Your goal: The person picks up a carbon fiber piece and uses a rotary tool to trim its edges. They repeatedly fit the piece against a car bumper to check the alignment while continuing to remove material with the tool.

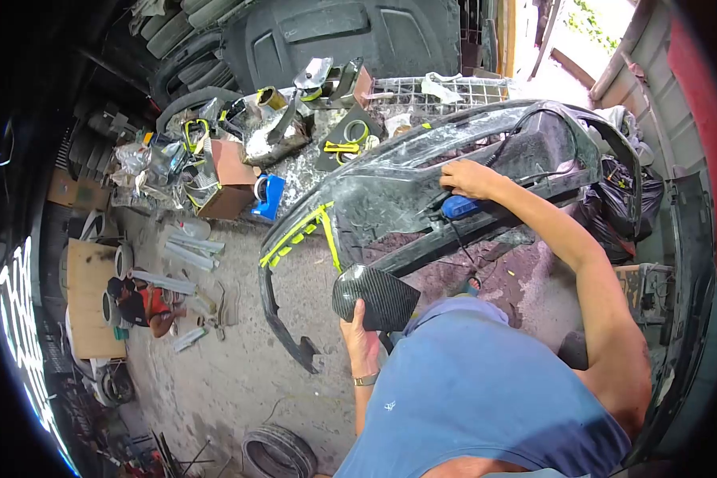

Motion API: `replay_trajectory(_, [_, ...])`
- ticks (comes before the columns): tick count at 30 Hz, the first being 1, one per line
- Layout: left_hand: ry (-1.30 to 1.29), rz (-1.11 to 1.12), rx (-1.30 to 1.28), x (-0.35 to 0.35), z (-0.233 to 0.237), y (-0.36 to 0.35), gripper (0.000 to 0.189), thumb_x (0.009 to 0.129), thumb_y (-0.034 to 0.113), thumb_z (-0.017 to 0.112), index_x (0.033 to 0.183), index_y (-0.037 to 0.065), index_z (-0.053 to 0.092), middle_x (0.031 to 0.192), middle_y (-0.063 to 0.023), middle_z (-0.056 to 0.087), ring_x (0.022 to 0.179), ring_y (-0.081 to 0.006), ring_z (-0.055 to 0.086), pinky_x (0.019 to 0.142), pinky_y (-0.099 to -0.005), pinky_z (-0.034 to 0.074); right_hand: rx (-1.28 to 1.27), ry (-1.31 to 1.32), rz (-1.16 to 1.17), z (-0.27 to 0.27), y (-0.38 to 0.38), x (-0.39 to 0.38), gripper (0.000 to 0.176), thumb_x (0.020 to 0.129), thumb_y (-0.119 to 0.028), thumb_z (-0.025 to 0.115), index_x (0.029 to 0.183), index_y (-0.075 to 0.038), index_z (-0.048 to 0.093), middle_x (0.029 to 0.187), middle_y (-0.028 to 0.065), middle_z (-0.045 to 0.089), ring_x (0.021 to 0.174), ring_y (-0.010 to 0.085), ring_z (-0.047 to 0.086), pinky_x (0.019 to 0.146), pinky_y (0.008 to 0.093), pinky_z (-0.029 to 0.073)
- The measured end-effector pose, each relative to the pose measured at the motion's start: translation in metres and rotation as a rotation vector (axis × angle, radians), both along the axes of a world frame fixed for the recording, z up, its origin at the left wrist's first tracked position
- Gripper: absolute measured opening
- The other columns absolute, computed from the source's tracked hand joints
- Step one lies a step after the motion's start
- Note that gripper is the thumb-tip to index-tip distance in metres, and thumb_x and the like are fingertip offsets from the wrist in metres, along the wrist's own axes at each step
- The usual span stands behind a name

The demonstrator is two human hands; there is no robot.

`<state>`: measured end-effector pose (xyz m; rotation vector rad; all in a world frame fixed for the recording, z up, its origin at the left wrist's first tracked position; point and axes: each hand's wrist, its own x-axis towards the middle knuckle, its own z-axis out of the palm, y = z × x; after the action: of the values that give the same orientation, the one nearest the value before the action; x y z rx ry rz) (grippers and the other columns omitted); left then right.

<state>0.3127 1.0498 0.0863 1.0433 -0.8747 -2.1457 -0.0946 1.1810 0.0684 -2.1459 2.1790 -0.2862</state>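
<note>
My left hand [360, 342] holds a glossy black carbon-pattern cover [376, 298], thumb on its near face, in front of my torso. My right hand [468, 180] reaches out over a large dark car body panel [374, 195], its fingers bent beside a blue tool [460, 207] with a dark cord. Whether those fingers grip anything is too small to tell. Yellow-green tape strips [299, 233] mark the panel's left part, above the cover.
Behind the panel, a cluttered table [303, 175] bears tape rolls, a cardboard box [225, 182] and a blue box [269, 197]. Another person [145, 305] crouches on the floor at left, near metal strips. A tire [279, 452] lies at the bottom; black bags [625, 199] stand at right.
</note>
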Motion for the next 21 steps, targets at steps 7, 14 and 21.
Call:
replay_trajectory(7, [-0.038, 0.039, -0.013, -0.023, 0.008, 0.042, 0.050, 0.086, 0.003, 0.066, 0.134, 0.006, 0.052, 0.128, -0.0081, 0.060, 0.119, -0.0229, 0.057, 0.104, -0.0408, 0.044, 0.085, 0.014, 0.153, -0.001, -0.002, -0.017, 0.027, 0.077, -0.015, 0.070, 0.101, -0.010, 0.058, 0.105, 0.0081, 0.054, 0.106, 0.0280, 0.055, 0.087, 0.0413, 0.046])
replay_trajectory(14, [0.050, 0.101, -0.122, -0.033, 0.033, -0.002, 0.060, 0.074, -0.002, 0.056, 0.134, 0.004, 0.050, 0.127, -0.0091, 0.059, 0.118, -0.0251, 0.057, 0.104, -0.0401, 0.045, 0.044, 0.043, 0.092, 0.000, 0.011, -0.018, 0.026, 0.078, -0.018, 0.069, 0.099, -0.009, 0.056, 0.105, 0.0080, 0.055, 0.106, 0.0271, 0.054, 0.088, 0.0402, 0.045])
replay_trajectory(21, [-0.054, -0.203, -0.744, -0.131, 0.064, -0.193, 0.045, 0.081, 0.001, 0.061, 0.125, -0.004, 0.054, 0.114, -0.0079, 0.065, 0.100, -0.0176, 0.062, 0.093, -0.0311, 0.047, -0.139, -0.129, -0.203, 0.024, 0.005, -0.015, 0.024, 0.078, -0.009, 0.059, 0.100, -0.005, 0.053, 0.089, 0.0127, 0.058, 0.084, 0.0330, 0.058, 0.077, 0.0432, 0.045])
